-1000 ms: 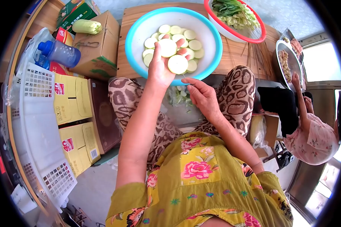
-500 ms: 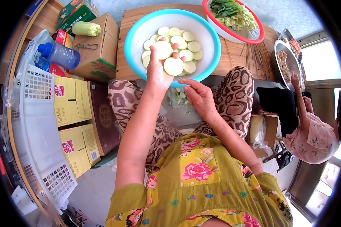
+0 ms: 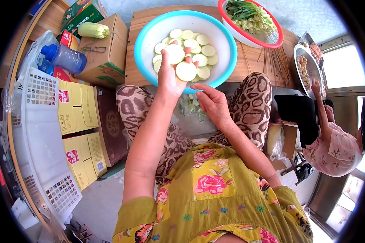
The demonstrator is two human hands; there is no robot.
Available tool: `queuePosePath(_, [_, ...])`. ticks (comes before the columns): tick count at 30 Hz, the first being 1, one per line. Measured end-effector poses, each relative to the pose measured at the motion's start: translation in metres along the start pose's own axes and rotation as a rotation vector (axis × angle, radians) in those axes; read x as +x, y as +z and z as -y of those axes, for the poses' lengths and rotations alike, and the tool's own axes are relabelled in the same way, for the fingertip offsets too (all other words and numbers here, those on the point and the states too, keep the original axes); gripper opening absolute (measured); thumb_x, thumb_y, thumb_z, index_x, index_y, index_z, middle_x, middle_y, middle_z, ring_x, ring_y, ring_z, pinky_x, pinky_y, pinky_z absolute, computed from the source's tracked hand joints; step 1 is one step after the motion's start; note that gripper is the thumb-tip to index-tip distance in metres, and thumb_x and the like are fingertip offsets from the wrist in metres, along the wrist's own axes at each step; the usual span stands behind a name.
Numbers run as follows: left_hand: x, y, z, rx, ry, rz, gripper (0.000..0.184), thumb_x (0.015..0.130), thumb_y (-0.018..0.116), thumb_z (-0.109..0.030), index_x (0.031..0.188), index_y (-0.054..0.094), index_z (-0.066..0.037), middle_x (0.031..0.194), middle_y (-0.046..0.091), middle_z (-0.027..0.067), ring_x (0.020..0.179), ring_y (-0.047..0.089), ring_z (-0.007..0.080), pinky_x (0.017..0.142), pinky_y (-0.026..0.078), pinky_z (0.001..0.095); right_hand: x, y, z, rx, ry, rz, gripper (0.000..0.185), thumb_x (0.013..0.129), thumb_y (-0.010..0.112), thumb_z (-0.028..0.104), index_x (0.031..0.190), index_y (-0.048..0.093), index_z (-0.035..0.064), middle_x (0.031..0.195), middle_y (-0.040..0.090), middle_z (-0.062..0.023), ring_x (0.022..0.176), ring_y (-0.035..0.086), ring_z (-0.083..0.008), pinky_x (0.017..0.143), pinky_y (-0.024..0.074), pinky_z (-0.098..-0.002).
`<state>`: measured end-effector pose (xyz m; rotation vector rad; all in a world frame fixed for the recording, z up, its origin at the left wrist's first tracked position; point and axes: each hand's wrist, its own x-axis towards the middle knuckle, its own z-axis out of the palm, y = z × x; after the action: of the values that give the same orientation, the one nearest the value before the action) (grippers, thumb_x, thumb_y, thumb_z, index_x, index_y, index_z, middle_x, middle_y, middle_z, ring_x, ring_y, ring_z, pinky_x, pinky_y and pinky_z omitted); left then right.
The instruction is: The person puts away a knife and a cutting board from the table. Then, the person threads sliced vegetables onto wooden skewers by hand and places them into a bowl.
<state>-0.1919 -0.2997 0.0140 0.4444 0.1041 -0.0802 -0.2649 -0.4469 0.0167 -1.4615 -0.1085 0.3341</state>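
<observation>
My left hand (image 3: pixel 171 79) holds two pale green-rimmed vegetable slices over the near side of a blue-rimmed white basin (image 3: pixel 140 38). One slice (image 3: pixel 175 54) rests against the palm and fingers, the other (image 3: pixel 186 71) lies nearer me. Several more round slices (image 3: pixel 208 50) lie in the basin. My right hand (image 3: pixel 211 102) is at the basin's near rim, thumb and forefinger pinched on a thin stick, whose far end I cannot make out near the lower slice.
A red-rimmed basin (image 3: pixel 277 40) of chopped greens and thin sticks (image 3: pixel 277 60) are on the wooden table (image 3: pixel 241 67). At the right, a co-worker (image 3: pixel 332 141) reaches to a metal bowl (image 3: pixel 298 73). Boxes (image 3: pixel 78 107) and a bottle (image 3: pixel 65 58) stand left.
Compared with a second ago, the lower slice is slightly further left, and both hands have shifted a little. The thin stick between the slice and my right hand shows less now.
</observation>
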Motion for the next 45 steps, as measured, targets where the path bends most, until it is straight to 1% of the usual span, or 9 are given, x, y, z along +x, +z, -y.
queuePosePath(12, [0.0,0.001,0.0,0.023,0.003,-0.012,0.053,0.098,0.029,-0.052,0.134,0.039,-0.015,0.115,0.054,0.0133,0.085,0.054,0.0201,0.086,0.048,0.0497,0.002,0.0,0.001,-0.074,-0.005,-0.016,0.021,0.094,0.052,0.008,0.111,0.062,0.0005,0.061,0.045,0.0044,0.052,0.038,-0.0036,0.047,0.0332,-0.0209])
queuePosePath(14, [-0.003,0.005,0.0,0.085,0.025,-0.041,0.054,0.097,0.031,-0.055,0.134,0.04,-0.016,0.12,0.052,0.0146,0.095,0.055,0.0231,0.09,0.046,0.0514,0.004,0.0,0.006,-0.086,-0.013,-0.019,0.021,0.095,0.051,0.009,0.111,0.063,0.0011,0.059,0.044,0.0044,0.051,0.037,-0.0037,0.046,0.032,-0.0207])
queuePosePath(16, [-0.005,0.01,0.0,0.012,0.029,-0.041,0.057,0.096,0.032,-0.056,0.134,0.039,-0.015,0.124,0.05,0.0155,0.103,0.053,0.0255,0.093,0.044,0.051,0.006,-0.003,0.022,0.317,0.205,0.071,0.023,0.097,0.047,0.013,0.112,0.061,0.0013,0.055,0.04,0.0046,0.048,0.035,-0.0053,0.045,0.0286,-0.0208])
queuePosePath(18, [-0.003,0.007,-0.001,-0.013,0.053,0.039,0.064,0.094,0.037,-0.058,0.136,0.035,-0.01,0.131,0.043,0.0174,0.122,0.044,0.0314,0.099,0.04,0.0478,0.008,-0.007,0.027,0.504,0.231,0.149,0.025,0.098,0.045,0.015,0.113,0.059,0.0012,0.054,0.038,0.0045,0.046,0.033,-0.0062,0.045,0.0276,-0.021])
queuePosePath(22, [0.002,0.0,0.003,0.11,0.03,0.105,0.063,0.095,0.038,-0.054,0.136,0.036,-0.007,0.131,0.045,0.0173,0.117,0.048,0.0318,0.097,0.042,0.0463,0.006,-0.012,0.03,0.742,0.291,0.296,0.028,0.099,0.043,0.019,0.118,0.053,0.0004,0.052,0.035,0.004,0.045,0.032,-0.0077,0.047,0.0281,-0.0215])
queuePosePath(35, [-0.002,0.01,-0.004,0.065,0.014,0.069,0.061,0.099,0.025,-0.052,0.135,0.041,-0.006,0.129,0.053,0.0191,0.113,0.055,0.0328,0.098,0.044,0.0471,0.003,-0.017,0.022,0.636,0.307,0.235,0.028,0.099,0.044,0.019,0.117,0.055,0.0015,0.055,0.039,0.0041,0.044,0.033,-0.0067,0.047,0.0289,-0.0199])
queuePosePath(41, [0.001,0.002,-0.003,0.042,-0.007,-0.011,0.055,0.099,0.032,-0.046,0.136,0.042,-0.007,0.135,0.049,0.0122,0.118,0.051,0.027,0.102,0.039,0.0455,-0.002,-0.019,0.018,0.462,0.307,0.185,0.034,0.099,0.043,0.024,0.118,0.057,0.0002,0.057,0.046,0.0022,0.048,0.038,-0.0071,0.047,0.0316,-0.0201])
queuePosePath(43, [0.007,-0.011,-0.008,0.008,0.023,-0.01,0.051,0.099,0.033,-0.043,0.135,0.044,-0.007,0.127,0.055,0.01,0.11,0.055,0.0236,0.097,0.043,0.0423,-0.012,-0.026,0.026,0.336,0.373,0.231,0.032,0.099,0.045,0.024,0.117,0.058,0.0015,0.06,0.049,0.002,0.052,0.042,-0.0069,0.048,0.0347,-0.0192])
queuePosePath(45, [0.009,-0.026,-0.015,-0.192,-0.018,0.209,0.048,0.098,0.041,-0.04,0.136,0.043,-0.01,0.116,0.059,0.0094,0.105,0.057,0.0225,0.088,0.048,0.0388,-0.022,-0.031,0.025,0.304,0.31,0.317,0.028,0.098,0.047,0.02,0.116,0.06,0.0032,0.062,0.052,0.0021,0.055,0.047,-0.0059,0.05,0.0376,-0.0187])
